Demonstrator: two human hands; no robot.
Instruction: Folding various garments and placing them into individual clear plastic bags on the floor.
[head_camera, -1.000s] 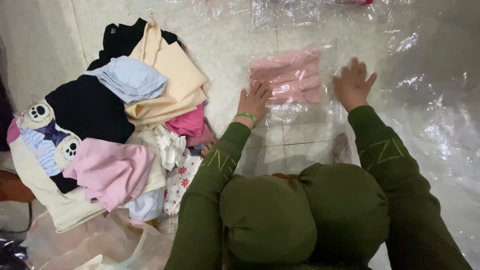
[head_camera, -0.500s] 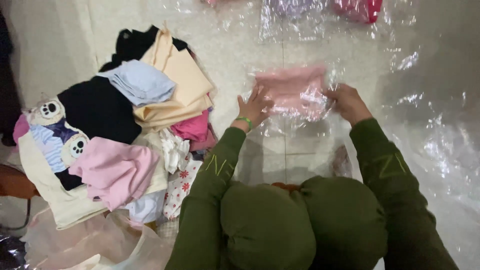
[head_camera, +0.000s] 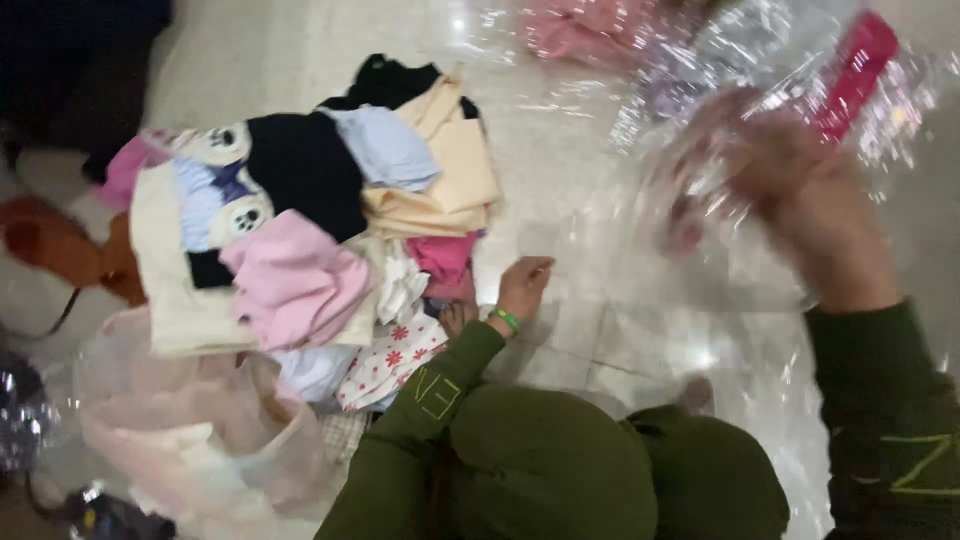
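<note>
My right hand (head_camera: 800, 190) is raised and blurred at the upper right, gripping a crinkled clear plastic bag (head_camera: 700, 130) with a red strip (head_camera: 855, 75) at its top. What the bag holds cannot be made out. My left hand (head_camera: 522, 285), with a green band on its wrist, rests on the pale tiled floor (head_camera: 560, 160) with loosely bent fingers and holds nothing. It lies just right of a pile of folded clothes (head_camera: 310, 230), closest to a dark pink garment (head_camera: 442, 258). Both arms wear dark green sleeves.
The pile holds cream, black, light blue, pink and floral-print pieces. More pink garments in clear wrap (head_camera: 590, 30) lie at the top. A large clear bag (head_camera: 190, 430) sits at the lower left. My green-clad knees (head_camera: 600, 470) fill the bottom.
My right hand has lifted the plastic bag off the floor, up and to the right. My left hand let go of it and dropped back beside the clothes pile. The view swung right.
</note>
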